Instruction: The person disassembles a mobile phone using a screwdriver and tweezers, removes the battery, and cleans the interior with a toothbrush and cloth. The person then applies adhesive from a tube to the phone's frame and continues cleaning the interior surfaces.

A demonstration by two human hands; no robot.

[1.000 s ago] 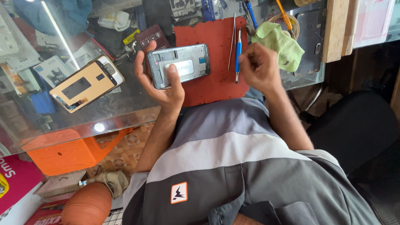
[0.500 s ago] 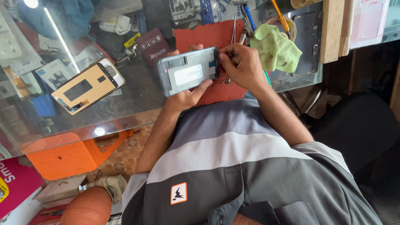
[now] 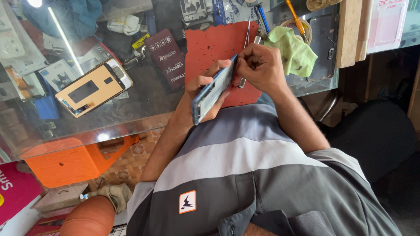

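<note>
A cluttered glass surface [image 3: 131, 109] carries a red mat [image 3: 214, 43], with a green cloth [image 3: 293, 50] just beside it. Above the mat's near edge, the left hand [image 3: 203, 94] grips a thin blue phone [image 3: 212, 89] tilted edge-on, while the right hand [image 3: 260, 65] has its fingers [image 3: 243, 57] pinched on the phone's top end.

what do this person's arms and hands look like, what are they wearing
Both hands are bare: no gloves, rings or watch show on the left hand or the right hand. The forearms are bare too. The short sleeves belong to a grey shirt with a lighter band across it and a small orange-edged patch with a dark figure.
</note>
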